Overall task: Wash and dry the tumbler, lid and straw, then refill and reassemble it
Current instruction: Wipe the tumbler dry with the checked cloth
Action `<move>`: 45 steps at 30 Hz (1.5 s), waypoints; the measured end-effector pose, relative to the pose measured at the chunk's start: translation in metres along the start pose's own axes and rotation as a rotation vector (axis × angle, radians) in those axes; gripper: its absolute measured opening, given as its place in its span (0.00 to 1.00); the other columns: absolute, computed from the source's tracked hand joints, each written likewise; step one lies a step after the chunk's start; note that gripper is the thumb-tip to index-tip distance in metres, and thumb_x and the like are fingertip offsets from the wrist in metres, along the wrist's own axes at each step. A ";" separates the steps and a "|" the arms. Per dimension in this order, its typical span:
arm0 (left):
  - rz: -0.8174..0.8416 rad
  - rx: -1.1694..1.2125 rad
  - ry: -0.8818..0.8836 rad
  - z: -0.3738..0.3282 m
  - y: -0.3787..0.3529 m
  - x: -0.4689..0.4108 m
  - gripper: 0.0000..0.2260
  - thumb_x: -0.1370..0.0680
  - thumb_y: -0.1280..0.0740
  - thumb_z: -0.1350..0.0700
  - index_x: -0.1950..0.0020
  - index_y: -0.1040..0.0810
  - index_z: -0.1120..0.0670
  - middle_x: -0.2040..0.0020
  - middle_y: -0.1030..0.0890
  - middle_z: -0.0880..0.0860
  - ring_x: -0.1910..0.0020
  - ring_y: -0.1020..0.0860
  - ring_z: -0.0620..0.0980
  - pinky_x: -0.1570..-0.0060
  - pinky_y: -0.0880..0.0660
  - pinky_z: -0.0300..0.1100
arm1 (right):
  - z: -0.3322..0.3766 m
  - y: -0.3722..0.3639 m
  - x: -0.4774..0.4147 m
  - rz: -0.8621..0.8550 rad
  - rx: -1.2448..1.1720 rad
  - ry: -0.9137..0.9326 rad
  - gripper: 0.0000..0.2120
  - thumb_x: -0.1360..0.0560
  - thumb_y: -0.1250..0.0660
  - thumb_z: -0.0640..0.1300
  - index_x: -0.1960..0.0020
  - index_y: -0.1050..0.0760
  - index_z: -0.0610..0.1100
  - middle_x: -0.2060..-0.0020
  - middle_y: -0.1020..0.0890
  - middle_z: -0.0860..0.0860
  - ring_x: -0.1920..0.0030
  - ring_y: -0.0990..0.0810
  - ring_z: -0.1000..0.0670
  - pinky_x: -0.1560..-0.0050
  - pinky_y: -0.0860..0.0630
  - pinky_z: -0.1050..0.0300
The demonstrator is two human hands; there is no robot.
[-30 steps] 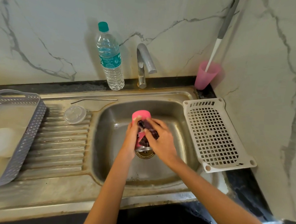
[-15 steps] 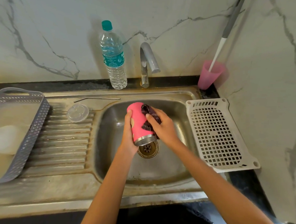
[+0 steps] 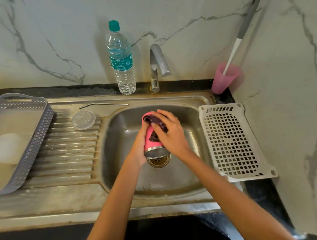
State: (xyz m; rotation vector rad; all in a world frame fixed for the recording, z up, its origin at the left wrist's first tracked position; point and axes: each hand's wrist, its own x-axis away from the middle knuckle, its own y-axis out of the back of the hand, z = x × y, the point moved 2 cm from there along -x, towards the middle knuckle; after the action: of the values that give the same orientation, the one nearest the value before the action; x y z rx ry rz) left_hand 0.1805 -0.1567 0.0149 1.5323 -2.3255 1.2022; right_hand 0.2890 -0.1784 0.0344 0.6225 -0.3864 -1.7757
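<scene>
Pink tumbler (image 3: 148,138) held with a cloth (image 3: 158,123) over the sink drain (image 3: 159,162).
The left grip (image 3: 139,146) closed around the tumbler from the left, its steel end tilted down just above the drain. The right grip (image 3: 172,136) curled over the dark cloth, pressing it to the tumbler's upper side. The clear lid (image 3: 83,120) and metal straw (image 3: 104,105) lay well left of the drain, on the ribbed board.

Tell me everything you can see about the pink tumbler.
The tumbler has a pink body with a bare steel band at its near end. It is tilted, steel end lowest, above the drain of the sink. The left hand grips its left side; the right hand presses a dark cloth on it.
</scene>
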 end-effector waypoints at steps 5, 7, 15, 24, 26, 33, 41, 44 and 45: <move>-0.005 0.121 -0.008 0.004 -0.001 0.002 0.19 0.22 0.36 0.41 0.39 0.22 0.54 0.50 0.17 0.59 0.53 0.18 0.56 0.47 0.23 0.54 | -0.003 0.010 -0.020 0.018 -0.299 -0.234 0.17 0.20 0.37 0.49 0.33 0.27 0.47 0.40 0.25 0.54 0.40 0.26 0.56 0.34 0.29 0.52; -0.006 0.177 -0.028 0.004 -0.001 0.000 0.21 0.22 0.38 0.40 0.39 0.22 0.54 0.48 0.17 0.59 0.51 0.18 0.57 0.47 0.23 0.55 | -0.002 0.010 -0.013 0.068 -0.279 -0.250 0.18 0.20 0.37 0.47 0.31 0.29 0.49 0.38 0.26 0.53 0.39 0.27 0.55 0.34 0.30 0.53; -0.056 0.067 0.009 0.001 0.012 -0.009 0.21 0.20 0.40 0.42 0.39 0.21 0.55 0.46 0.17 0.58 0.48 0.17 0.54 0.51 0.21 0.48 | 0.001 0.005 0.015 0.043 0.052 0.004 0.21 0.24 0.36 0.44 0.31 0.28 0.49 0.32 0.29 0.52 0.31 0.33 0.51 0.31 0.37 0.55; -0.067 -0.025 0.029 0.002 0.002 -0.008 0.18 0.18 0.44 0.42 0.48 0.21 0.54 0.58 0.15 0.55 0.61 0.16 0.50 0.62 0.19 0.43 | 0.009 0.001 0.000 0.024 0.055 0.096 0.15 0.25 0.34 0.40 0.40 0.31 0.45 0.41 0.25 0.49 0.40 0.28 0.50 0.38 0.31 0.53; -0.028 0.028 0.042 0.006 -0.001 -0.005 0.19 0.20 0.40 0.40 0.43 0.22 0.53 0.55 0.15 0.57 0.58 0.16 0.53 0.56 0.18 0.49 | 0.001 0.010 -0.018 0.036 -0.100 -0.071 0.12 0.22 0.36 0.42 0.40 0.32 0.44 0.41 0.28 0.48 0.44 0.28 0.55 0.38 0.30 0.56; -0.060 0.204 0.009 -0.002 0.008 -0.010 0.29 0.24 0.40 0.33 0.38 0.24 0.56 0.48 0.19 0.60 0.53 0.18 0.57 0.54 0.19 0.52 | -0.007 0.014 0.016 0.132 -0.113 -0.043 0.10 0.21 0.37 0.41 0.41 0.32 0.48 0.43 0.29 0.49 0.46 0.28 0.61 0.45 0.33 0.71; -0.016 0.206 0.005 0.000 0.012 -0.012 0.29 0.22 0.40 0.37 0.30 0.28 0.55 0.40 0.20 0.61 0.46 0.19 0.59 0.53 0.20 0.54 | 0.004 0.012 -0.019 0.089 -0.211 -0.062 0.09 0.22 0.35 0.43 0.43 0.30 0.49 0.42 0.29 0.50 0.45 0.29 0.59 0.42 0.33 0.66; -0.077 0.108 0.036 -0.002 0.016 -0.012 0.27 0.22 0.40 0.36 0.33 0.25 0.55 0.44 0.18 0.61 0.50 0.17 0.59 0.56 0.19 0.53 | -0.003 0.002 -0.020 0.090 -0.151 -0.075 0.09 0.22 0.35 0.45 0.44 0.30 0.50 0.44 0.29 0.51 0.46 0.29 0.61 0.44 0.34 0.67; -0.081 0.086 0.025 -0.002 0.015 -0.011 0.27 0.22 0.41 0.35 0.36 0.23 0.54 0.45 0.17 0.61 0.51 0.17 0.58 0.56 0.19 0.53 | -0.002 0.000 -0.015 0.076 -0.145 -0.067 0.09 0.22 0.35 0.45 0.44 0.29 0.51 0.44 0.28 0.52 0.46 0.29 0.62 0.45 0.34 0.69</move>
State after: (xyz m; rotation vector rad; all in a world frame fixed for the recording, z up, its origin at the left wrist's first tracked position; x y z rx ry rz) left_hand 0.1729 -0.1442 0.0025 1.6111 -2.2008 1.3094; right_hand 0.2931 -0.1637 0.0364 0.4421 -0.3195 -1.7378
